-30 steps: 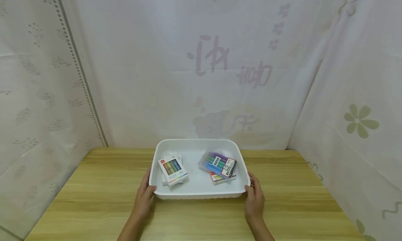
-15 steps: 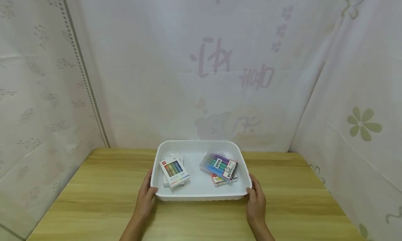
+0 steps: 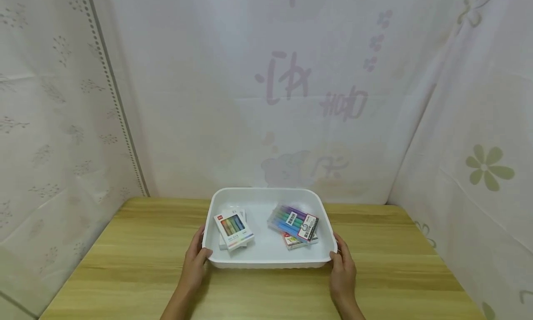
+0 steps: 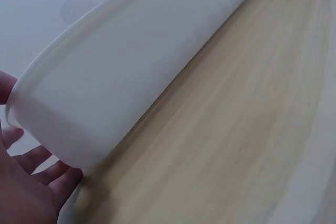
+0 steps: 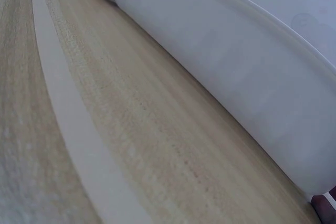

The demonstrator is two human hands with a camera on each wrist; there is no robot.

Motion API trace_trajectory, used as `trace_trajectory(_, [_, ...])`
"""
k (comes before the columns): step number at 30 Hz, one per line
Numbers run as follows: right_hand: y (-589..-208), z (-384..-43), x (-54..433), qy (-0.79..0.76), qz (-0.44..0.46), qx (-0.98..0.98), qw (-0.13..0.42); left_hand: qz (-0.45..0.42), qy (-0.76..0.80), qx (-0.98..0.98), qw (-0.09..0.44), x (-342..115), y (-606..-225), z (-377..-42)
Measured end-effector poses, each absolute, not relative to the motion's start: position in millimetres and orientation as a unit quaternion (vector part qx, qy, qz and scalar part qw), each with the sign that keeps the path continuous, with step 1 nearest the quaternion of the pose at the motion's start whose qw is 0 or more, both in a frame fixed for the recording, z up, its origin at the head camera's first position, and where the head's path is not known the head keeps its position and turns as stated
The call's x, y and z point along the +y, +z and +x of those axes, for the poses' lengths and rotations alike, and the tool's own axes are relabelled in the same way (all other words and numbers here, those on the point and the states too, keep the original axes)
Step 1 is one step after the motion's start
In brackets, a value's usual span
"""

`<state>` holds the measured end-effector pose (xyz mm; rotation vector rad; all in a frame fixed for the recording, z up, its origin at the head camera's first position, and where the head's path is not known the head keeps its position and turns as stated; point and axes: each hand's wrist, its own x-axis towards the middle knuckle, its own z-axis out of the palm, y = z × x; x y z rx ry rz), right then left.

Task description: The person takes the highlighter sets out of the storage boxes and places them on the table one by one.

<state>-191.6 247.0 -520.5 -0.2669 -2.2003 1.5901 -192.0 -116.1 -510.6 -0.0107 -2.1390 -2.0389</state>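
Both hands hold a white plastic tray (image 3: 266, 253) by its short sides, close over the wooden table. My left hand (image 3: 194, 263) has its thumb on the near left corner of the rim; in the left wrist view its fingers (image 4: 65, 182) reach under the tray's lower edge. At the near right corner my right hand (image 3: 343, 270) grips the rim with its thumb, the other fingers mostly hidden behind the wall. Inside, a white box with a window of coloured sticks (image 3: 234, 228) overlaps another white box (image 3: 243, 215). A clear case of coloured pens (image 3: 291, 222) lies across a small box (image 3: 293, 242).
The wooden table (image 3: 266, 292) extends to both sides and in front of the tray. A pale printed curtain (image 3: 208, 102) hangs behind its back edge, with more patterned cloth (image 3: 479, 116) along the right and left sides.
The whole head view has shifted slightly, so tray, hands and curtain all appear a little further right and lower. Both hands keep their hold, and the boxes and pens lie as before.
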Motion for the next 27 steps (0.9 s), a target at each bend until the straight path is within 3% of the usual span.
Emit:
trace_trajectory(3, [-521, -192, 247, 0.570, -0.094, -0.789, 0.209, 0.024, -0.655, -0.747, 0.112, -115, -501, -192])
trace_trajectory(9, [-522, -193, 248, 0.564, -0.098, -0.792, 0.211, 0.079, -0.582, -0.777, 0.227, -110, -474, -192])
trace_trajectory(11, [-522, -193, 248, 0.563, -0.099, -0.793, 0.211, 0.071, -0.560, -0.793, 0.231, -107, -462, -194])
trace_trajectory(20, [-521, -192, 250, 0.568, -0.093, -0.789, 0.213, 0.027, -0.442, -0.895, 0.053, -87, -416, -204])
trace_trajectory(27, [-524, -194, 250, 0.577, -0.090, -0.785, 0.208, 0.024, -0.365, -0.930, -0.023, -88, -410, -224])
